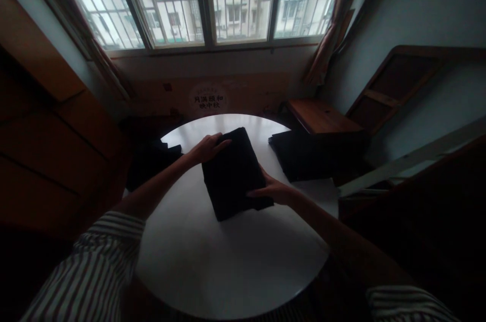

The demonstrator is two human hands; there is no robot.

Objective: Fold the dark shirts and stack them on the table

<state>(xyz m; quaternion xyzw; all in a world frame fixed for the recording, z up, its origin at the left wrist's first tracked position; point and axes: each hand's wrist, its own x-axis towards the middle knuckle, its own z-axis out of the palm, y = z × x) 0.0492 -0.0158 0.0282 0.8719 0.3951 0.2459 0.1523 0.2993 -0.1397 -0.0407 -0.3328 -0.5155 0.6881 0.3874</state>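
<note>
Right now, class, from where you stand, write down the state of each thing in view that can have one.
Folded dark cloth: lying on the table, squared up
Left hand: open, against the cloth
Right hand: open, against the cloth
Window: closed
Curtain: drawn aside

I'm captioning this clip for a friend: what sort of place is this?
Probably a room in a city apartment, perhaps a bedroom: a barred window with curtains faces apartment blocks, a wooden cabinet stands at the left, and folded dark clothes lie on a round white table.

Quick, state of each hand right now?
Left hand: open, pressed against the folded black cloth.
Right hand: open, pressed against the cloth's opposite side.
</note>
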